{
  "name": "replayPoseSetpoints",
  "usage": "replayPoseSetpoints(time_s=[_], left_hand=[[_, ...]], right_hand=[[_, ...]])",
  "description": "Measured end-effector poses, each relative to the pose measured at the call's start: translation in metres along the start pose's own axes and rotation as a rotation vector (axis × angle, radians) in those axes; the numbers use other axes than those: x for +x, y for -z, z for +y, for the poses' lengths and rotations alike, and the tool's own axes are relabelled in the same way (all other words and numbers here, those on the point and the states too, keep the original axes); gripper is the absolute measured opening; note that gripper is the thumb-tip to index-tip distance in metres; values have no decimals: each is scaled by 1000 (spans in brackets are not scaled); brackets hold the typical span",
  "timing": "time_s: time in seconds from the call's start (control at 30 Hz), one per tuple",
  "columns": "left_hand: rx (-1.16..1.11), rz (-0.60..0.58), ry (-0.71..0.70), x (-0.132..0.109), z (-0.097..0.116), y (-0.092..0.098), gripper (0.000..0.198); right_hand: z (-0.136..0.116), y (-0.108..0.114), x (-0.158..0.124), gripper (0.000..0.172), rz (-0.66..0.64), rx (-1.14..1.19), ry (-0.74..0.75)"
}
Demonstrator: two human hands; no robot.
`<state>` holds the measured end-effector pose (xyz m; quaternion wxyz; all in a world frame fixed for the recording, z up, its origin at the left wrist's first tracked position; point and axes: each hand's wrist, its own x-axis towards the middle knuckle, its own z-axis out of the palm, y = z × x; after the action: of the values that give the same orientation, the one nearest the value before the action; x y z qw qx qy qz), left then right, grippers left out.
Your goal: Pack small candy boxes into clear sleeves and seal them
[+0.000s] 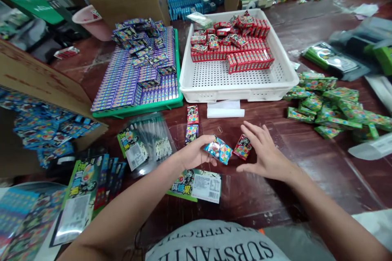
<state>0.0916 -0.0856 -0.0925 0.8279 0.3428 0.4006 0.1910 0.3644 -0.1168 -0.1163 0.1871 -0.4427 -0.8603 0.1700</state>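
My left hand [193, 154] is closed on a small blue candy box [218, 149], held just above the dark wooden table. My right hand [263, 151] is open with fingers spread, its fingertips beside a small red candy box [243, 147] that lies on the table between the two hands. A red box [192, 115] and a purple box [191, 133] lie in a line just beyond my left hand. A printed clear bag with a green header [199, 184] lies flat under my left wrist.
A white perforated tray [214, 85] holds rows of red boxes. A green tray [137, 108] at left carries purple boxes. Green boxes [330, 108] are heaped at right. Empty bags [143, 142] and packed bags [88, 191] lie at left. Another person sits at the far end.
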Motion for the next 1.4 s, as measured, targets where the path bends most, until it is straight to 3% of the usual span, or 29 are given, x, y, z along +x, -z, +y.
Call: replayPoseSetpoints(time_s=[0.1,0.2,0.3,0.4,0.5,0.6,0.73,0.83,0.9,1.0,1.1,1.2,1.27,1.33,1.4], left_hand=[[-25,-33,100,12,-1,3,38],[187,6,51,2,3,4,40],[698,209,-180,-31,15,18,41],[1276,451,-432,-60,27,50,41],[1532,400,-419,-62,28,80,78],[1571,353,-403,-41,17,81,84],[1564,400,-418,-22,1,49,89],[1434,407,-395,-21,6,35,64],[1327,354,-353,-18,15,39,39],[1279,319,-330,-9,28,54,39],[1283,369,-345,-3,31,66,29],[1288,452,-406,-7,25,65,44],[1277,431,-432,-11,16,61,44],[1200,400,-435,-16,6,58,43],[1051,488,-464,-22,0,59,45]], right_hand=[[-21,5,18,99,-97,162,181],[-37,1,33,91,-139,277,221],[-42,-9,42,91,-84,212,139],[-43,-19,50,78,-23,125,79],[-48,-25,62,75,6,156,68],[-53,-25,70,76,24,211,52],[-39,-20,63,77,51,169,-11],[-24,-16,54,76,-49,69,-4],[-17,-15,54,76,-125,11,32],[-11,-18,62,78,-174,-22,72],[-3,-21,68,80,-193,-24,106],[8,-18,68,80,-174,-19,134],[10,-13,69,82,-139,0,130],[2,-9,76,86,-99,56,136],[-15,-12,91,90,-88,161,191]])
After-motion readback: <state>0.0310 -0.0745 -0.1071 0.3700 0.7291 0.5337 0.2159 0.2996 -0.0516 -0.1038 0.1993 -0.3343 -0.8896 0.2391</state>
